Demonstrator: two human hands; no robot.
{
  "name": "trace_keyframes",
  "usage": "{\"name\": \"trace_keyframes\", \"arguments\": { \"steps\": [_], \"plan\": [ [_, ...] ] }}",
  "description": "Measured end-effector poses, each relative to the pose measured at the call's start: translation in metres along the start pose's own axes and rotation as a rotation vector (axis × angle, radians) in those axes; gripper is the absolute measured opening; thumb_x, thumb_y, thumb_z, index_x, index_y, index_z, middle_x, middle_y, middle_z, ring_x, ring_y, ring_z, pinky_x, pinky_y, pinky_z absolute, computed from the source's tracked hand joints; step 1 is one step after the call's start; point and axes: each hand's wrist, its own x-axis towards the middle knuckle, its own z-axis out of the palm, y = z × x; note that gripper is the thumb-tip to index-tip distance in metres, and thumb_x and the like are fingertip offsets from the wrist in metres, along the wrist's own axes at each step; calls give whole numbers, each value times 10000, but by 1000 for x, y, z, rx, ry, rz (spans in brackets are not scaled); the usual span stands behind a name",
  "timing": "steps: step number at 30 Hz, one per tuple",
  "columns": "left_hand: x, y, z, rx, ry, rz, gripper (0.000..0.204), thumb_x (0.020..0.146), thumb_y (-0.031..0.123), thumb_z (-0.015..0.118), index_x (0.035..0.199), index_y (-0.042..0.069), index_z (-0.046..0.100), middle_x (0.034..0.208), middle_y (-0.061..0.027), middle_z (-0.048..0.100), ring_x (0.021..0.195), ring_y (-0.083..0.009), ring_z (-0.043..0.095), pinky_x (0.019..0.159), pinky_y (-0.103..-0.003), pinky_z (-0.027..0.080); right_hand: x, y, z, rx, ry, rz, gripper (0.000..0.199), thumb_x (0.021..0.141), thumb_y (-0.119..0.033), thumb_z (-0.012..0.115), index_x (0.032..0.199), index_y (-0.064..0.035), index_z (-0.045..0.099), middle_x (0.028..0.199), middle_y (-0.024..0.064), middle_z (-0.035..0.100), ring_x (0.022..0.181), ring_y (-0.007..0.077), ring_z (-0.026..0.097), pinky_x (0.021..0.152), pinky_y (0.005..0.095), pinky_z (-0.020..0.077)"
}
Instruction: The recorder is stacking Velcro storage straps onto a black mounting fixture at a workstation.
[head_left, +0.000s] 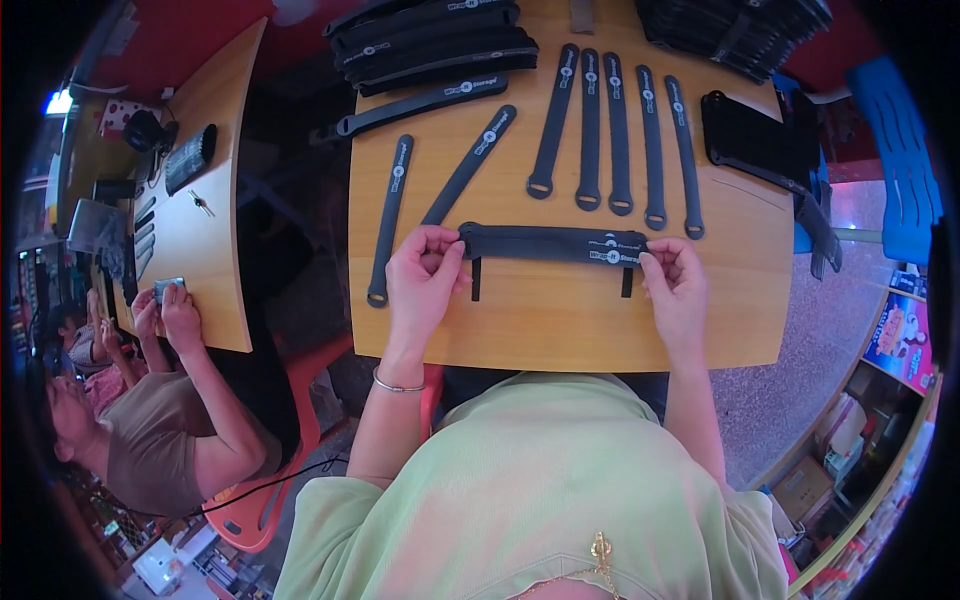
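A stack of dark grey straps [552,243] lies crosswise near the front of the wooden table [560,325]. My left hand [424,277] pinches its left end. My right hand [676,283] pinches its right end. Two short black bands [476,279] stick out from under the stack toward me. Beyond it, several single straps [618,132] lie side by side, loop ends toward me. Two more straps [390,218] lie slanted at the left.
Piles of straps [432,40] sit at the table's far left and far right [740,30]; a black pouch [758,140] lies at the right edge. A second wooden table [205,230] stands to the left, where another person's hands [168,305] hold a small object. A blue chair [905,160] stands at right.
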Motion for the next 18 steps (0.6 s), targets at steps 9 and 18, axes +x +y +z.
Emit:
{"name": "trace_keyframes", "arguments": {
  "steps": [9,18],
  "plan": [
    [0,0,0,21,2,8,81,859,-25,583,938,-22,565,761,-26,595,539,-59,582,445,-174,413,3,3,0,-18,4,-9,137,847,2,623,960,-24,550,782,-14,561,654,29,513,573,164,421],
    [-1,0,1,29,15,6,77,855,-27,585,929,-20,566,754,-26,597,536,-57,580,440,-173,411,3,1,1,-35,14,3,144,842,-1,633,952,-26,544,774,-12,556,639,31,510,552,165,415]
  ]
}}
